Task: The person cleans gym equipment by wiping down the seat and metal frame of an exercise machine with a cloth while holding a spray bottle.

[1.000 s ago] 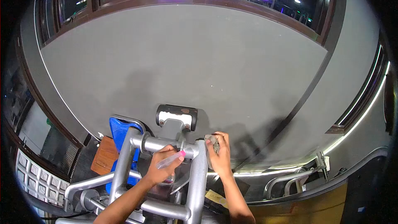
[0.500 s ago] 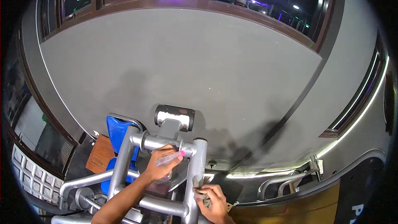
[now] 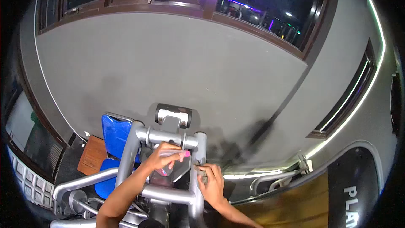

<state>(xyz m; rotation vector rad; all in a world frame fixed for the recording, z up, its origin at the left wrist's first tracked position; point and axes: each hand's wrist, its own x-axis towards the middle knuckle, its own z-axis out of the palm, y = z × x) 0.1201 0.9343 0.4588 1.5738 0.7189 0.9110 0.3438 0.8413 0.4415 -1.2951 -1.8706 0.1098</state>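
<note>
My left hand (image 3: 163, 155) is closed around a clear spray bottle (image 3: 163, 171). Its see-through head ends in a pink nozzle pointing right, toward the machine's silver upright tube (image 3: 201, 143). Lower on that tube, my right hand (image 3: 211, 182) presses a bunched greyish cloth (image 3: 201, 171) against its right side. Much of the cloth is hidden by my fingers. Both hands are at the silver frame of a gym machine, whose crossbar (image 3: 164, 137) runs just above the left hand.
Behind the machine stands a blue chair (image 3: 116, 133) beside a brown wooden box (image 3: 92, 155). A black-and-white roller-shaped part (image 3: 174, 115) is mounted near the grey wall (image 3: 168, 59). To the right is a curved, lettered panel (image 3: 350, 185); brown-framed windows (image 3: 270, 8) are above.
My right hand and the cloth have moved up the upright tube. The left hand keeps the spray bottle near the crossbar, its nozzle slightly lowered. The camera view has shifted a little.
</note>
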